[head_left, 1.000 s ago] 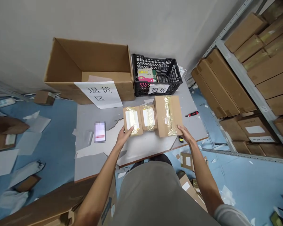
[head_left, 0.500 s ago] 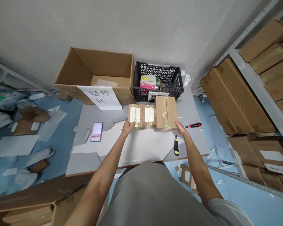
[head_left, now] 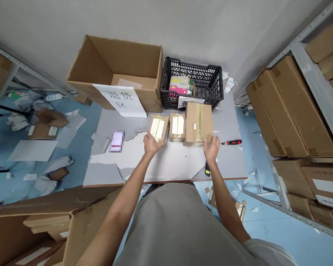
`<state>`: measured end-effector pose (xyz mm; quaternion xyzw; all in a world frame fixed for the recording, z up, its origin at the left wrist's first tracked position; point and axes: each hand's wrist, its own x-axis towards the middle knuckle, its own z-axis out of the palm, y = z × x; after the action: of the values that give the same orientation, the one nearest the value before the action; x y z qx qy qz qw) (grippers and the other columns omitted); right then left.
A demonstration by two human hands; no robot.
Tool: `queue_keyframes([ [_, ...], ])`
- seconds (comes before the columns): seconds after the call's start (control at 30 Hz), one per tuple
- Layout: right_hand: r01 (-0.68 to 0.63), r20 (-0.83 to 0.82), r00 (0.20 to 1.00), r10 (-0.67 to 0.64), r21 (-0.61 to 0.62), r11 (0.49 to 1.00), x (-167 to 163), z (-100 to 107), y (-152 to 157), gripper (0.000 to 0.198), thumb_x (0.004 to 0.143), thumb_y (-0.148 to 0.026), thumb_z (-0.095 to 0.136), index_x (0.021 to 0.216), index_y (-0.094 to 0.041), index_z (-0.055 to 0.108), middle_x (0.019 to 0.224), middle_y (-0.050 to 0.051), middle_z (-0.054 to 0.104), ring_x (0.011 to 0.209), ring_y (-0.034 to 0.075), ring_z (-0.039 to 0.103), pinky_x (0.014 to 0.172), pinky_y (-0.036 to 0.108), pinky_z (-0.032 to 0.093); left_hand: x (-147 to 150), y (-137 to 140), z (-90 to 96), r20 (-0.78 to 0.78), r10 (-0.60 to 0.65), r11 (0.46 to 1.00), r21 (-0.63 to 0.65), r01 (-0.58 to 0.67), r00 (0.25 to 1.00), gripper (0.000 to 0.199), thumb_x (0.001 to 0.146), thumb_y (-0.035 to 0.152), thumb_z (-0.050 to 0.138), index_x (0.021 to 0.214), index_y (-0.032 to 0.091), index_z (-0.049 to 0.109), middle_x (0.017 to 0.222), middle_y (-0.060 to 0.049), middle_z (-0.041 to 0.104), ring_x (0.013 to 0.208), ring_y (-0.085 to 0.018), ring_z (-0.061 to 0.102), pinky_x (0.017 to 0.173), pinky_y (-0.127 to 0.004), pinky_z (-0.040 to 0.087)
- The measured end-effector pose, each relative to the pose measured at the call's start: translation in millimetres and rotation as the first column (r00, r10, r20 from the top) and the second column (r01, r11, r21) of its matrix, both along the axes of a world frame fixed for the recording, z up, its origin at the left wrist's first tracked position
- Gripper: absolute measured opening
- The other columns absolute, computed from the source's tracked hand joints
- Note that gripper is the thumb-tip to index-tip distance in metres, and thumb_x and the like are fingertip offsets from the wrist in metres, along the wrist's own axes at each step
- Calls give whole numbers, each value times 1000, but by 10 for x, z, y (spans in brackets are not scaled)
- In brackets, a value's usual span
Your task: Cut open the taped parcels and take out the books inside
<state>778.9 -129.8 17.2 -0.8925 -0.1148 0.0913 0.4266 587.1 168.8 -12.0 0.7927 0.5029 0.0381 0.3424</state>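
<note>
While the left hand (head_left: 152, 144) is clamped on the near end of the left box (head_left: 160, 127), thumb at one side and fingers at the other, the right hand (head_left: 211, 148) stands with its fingers spread apart at the near right corner of the large box (head_left: 199, 122); whether it touches the cardboard I cannot tell. Between these two sits the middle box (head_left: 177, 126), just beside the large one, with a narrow gap towards the left one. All three are taped and rest on the counter (head_left: 227, 162). Partly hidden by the right wrist lies a yellow-and-black cutter (head_left: 208, 169); a red-and-black cutter (head_left: 232, 142) lies to its right, farther back. Left of the left hand is a phone (head_left: 117, 141), its screen blurred. Behind the boxes stand a big open carton (head_left: 152, 99), a paper sign (head_left: 121, 99) hanging over its front, and a black crate (head_left: 221, 88) holding books (head_left: 179, 85). Farther right, a metal shelf (head_left: 306, 55) carries more cartons (head_left: 291, 111).
</note>
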Motion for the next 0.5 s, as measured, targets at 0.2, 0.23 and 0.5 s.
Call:
queue_keyframes([
  [0.2, -283, 25, 959, 282, 49, 958, -941, -77, 169, 64, 108, -52, 59, 165, -25, 57, 178, 16, 46, 172, 35, 33, 145, 61, 24, -1238, -98, -30, 52, -273, 962, 5, 273, 961, 141, 65, 40, 95, 179, 6, 21, 164, -30, 46, 157, -54, 43, 134, -63, 37],
  [0.23, -326, -32, 944, 328, 58, 943, -1072, -158, 197, 64, 106, -51, 63, 164, -25, 59, 174, 16, 52, 168, 36, 40, 144, 60, 27, -1441, -121, -35, 70, -334, 942, 5, 335, 940, 138, 64, 35, 93, 180, 9, 22, 166, -28, 45, 159, -53, 42, 136, -63, 36],
  [0.5, -438, -557, 709, 433, 134, 889, -1808, -744, 327, 79, 77, -33, 90, 153, -27, 71, 153, 13, 75, 140, 38, 71, 119, 60, 59, -2371, -81, -175, 160, -405, 907, -53, 417, 900, 130, 67, 13, 82, 183, 17, 23, 192, -22, 8, 178, -50, 7, 142, -65, 26],
])
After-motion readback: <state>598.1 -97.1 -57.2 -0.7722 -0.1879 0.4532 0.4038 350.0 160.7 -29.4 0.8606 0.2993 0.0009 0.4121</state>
